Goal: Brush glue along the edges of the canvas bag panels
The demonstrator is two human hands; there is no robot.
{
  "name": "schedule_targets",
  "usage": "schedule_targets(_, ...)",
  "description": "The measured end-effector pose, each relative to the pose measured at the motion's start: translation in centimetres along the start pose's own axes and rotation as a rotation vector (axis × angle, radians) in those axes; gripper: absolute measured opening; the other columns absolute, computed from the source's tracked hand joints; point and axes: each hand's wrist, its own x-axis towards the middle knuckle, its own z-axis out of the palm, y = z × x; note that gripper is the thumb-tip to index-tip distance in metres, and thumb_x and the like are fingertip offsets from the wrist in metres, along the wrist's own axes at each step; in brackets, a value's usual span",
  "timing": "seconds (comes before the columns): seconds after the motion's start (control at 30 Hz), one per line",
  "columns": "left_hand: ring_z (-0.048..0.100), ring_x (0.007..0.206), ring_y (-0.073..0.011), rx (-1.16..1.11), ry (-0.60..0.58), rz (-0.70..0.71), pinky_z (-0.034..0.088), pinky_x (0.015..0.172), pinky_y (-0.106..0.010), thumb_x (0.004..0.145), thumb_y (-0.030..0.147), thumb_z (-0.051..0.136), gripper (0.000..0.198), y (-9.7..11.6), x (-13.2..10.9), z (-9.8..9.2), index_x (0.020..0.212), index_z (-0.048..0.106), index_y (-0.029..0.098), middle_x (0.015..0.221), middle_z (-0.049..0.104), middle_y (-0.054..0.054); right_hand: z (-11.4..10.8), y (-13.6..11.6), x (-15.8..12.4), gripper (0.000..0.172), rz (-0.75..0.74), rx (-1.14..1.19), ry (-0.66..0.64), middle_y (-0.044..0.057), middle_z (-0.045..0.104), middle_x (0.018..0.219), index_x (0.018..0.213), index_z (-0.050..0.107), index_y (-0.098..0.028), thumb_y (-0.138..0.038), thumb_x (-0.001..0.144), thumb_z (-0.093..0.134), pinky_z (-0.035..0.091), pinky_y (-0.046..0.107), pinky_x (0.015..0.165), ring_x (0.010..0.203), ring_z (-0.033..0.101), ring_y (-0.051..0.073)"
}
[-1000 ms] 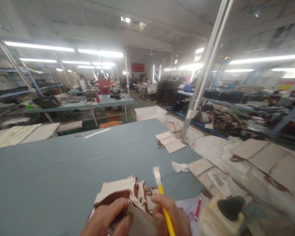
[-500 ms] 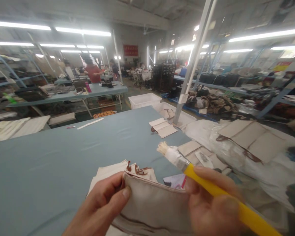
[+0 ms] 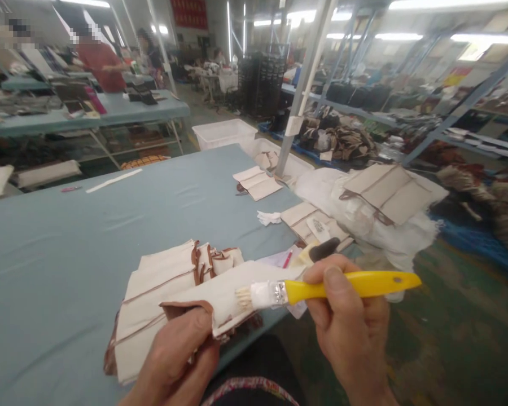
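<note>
My right hand (image 3: 347, 316) grips a yellow-handled paintbrush (image 3: 309, 289), its bristles and white-wrapped neck pointing left over a cream fabric piece (image 3: 232, 276). Whether the bristles touch the fabric I cannot tell. With fingers pinched, my left hand (image 3: 178, 344) holds the near left edge of that piece, where a brown inner side shows. Behind and left of it, a stack of cream pieces with brown edging (image 3: 152, 287) lies on the blue-grey table (image 3: 68, 265).
Beyond the brush lie a dark-tipped yellow item (image 3: 322, 250) and crumpled white paper (image 3: 269, 217). More folded cream pieces (image 3: 257, 182) sit near the table's right edge by a metal post (image 3: 302, 84). White bins (image 3: 224, 134) stand behind. People work at a far table (image 3: 152, 110).
The brush has swung from pointing up and away to lying level over the cream piece. That piece has tilted flatter, showing its brown inner side. My view has dipped downward.
</note>
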Motion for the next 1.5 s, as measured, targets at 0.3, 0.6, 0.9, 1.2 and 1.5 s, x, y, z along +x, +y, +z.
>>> schedule_targets(0.3,0.054,0.068,-0.0151,-0.108,-0.055,0.127,0.043,0.064,-0.027,0.091,-0.009,0.047,0.031,0.1,-2.2,1.9,0.097,0.055,0.021,0.075,0.059,0.0,0.0,0.2,-4.6,0.039,0.252,0.055,-0.001,-0.006,0.05,0.046,0.077,0.072,-0.02,-0.05,0.101,0.072,0.029,0.016,0.041,0.038,0.042,0.006)
schedule_targets(0.6,0.047,0.071,-0.0159,-0.178,-0.04,0.136,0.04,0.065,-0.028,0.089,-0.012,0.044,0.035,-0.2,-3.1,2.3,0.099,0.056,0.02,0.077,0.053,0.0,-0.2,0.2,-6.2,0.04,0.307,0.054,-0.039,-0.007,0.046,0.048,0.077,0.07,-0.021,-0.052,0.102,0.07,0.027,0.018,0.039,0.039,0.033,0.006)
schedule_targets(0.9,0.05,0.072,-0.0162,-0.161,-0.031,0.125,0.042,0.066,-0.027,0.092,-0.009,0.046,0.032,-0.5,-3.5,2.5,0.099,0.056,0.02,0.078,0.054,0.0,-0.1,0.7,-6.1,0.038,0.314,0.135,-0.073,-0.009,0.041,0.049,0.078,0.07,-0.02,-0.05,0.102,0.072,0.024,0.017,0.04,0.04,0.026,0.005)
schedule_targets(1.2,0.052,0.07,-0.0158,-0.137,-0.007,0.122,0.047,0.068,-0.024,0.089,-0.011,0.047,0.037,-0.2,-3.0,2.3,0.102,0.056,0.023,0.077,0.055,0.001,-1.1,0.7,-5.1,0.041,0.363,0.035,-0.074,-0.008,0.041,0.047,0.073,0.068,-0.019,-0.051,0.099,0.071,0.024,0.017,0.037,0.038,0.027,0.006)
schedule_targets(1.5,0.054,0.068,-0.0155,-0.147,-0.013,0.107,0.041,0.062,-0.025,0.091,-0.008,0.048,0.032,-0.3,-2.9,2.8,0.096,0.054,0.023,0.077,0.057,0.0,-0.2,1.0,-4.4,0.041,0.423,-0.053,-0.054,-0.01,0.034,0.046,0.072,0.065,-0.019,-0.05,0.099,0.066,0.023,0.017,0.035,0.037,0.025,0.006)
